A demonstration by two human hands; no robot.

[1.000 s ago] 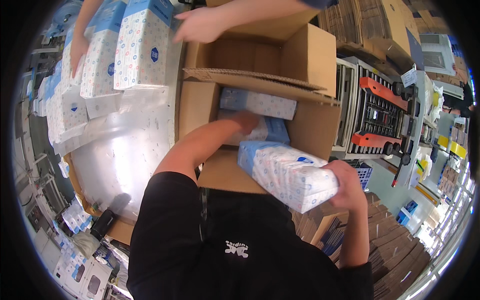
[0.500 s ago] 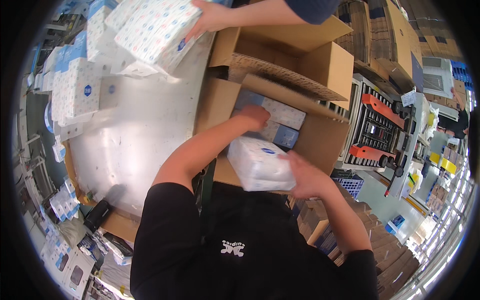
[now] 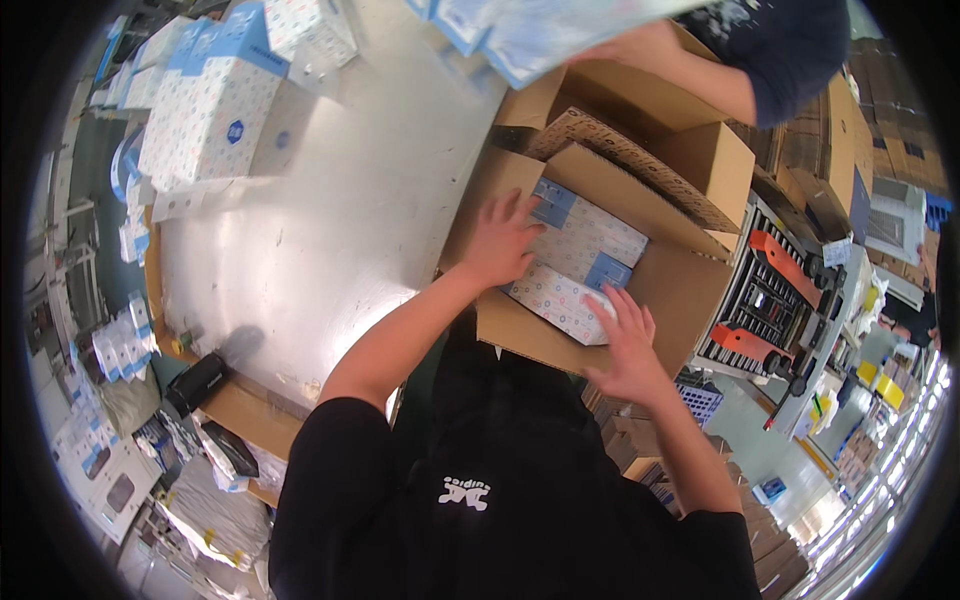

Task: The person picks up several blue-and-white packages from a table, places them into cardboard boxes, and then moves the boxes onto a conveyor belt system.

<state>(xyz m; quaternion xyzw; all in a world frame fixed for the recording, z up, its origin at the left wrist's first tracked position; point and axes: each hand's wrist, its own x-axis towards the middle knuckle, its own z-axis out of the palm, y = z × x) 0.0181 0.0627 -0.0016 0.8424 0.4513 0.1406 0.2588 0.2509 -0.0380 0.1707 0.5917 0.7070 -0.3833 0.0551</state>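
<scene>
An open cardboard box (image 3: 690, 300) stands before me, with white dotted soft packs that have blue ends lying side by side in it. My left hand (image 3: 503, 240), fingers spread, is over the box's left side, its fingertips beside the packs. At the near right, my right hand (image 3: 630, 345) has its fingers stretched out against the end of the nearest pack (image 3: 562, 303). Neither hand is closed around anything. Part of that pack's right end is hidden by my right fingers.
Beyond my box is a second open carton (image 3: 650, 100), where another person's hand (image 3: 640, 48) holds blue-and-white packs. Several packs (image 3: 215, 120) stand on the metal table (image 3: 330, 220) at left. A roller conveyor (image 3: 750, 310) with orange parts lies at right.
The pack held near the box's front edge now lies inside with the others, and my hands have opened. The other person's hand has moved right, over the far carton. My view has shifted left.
</scene>
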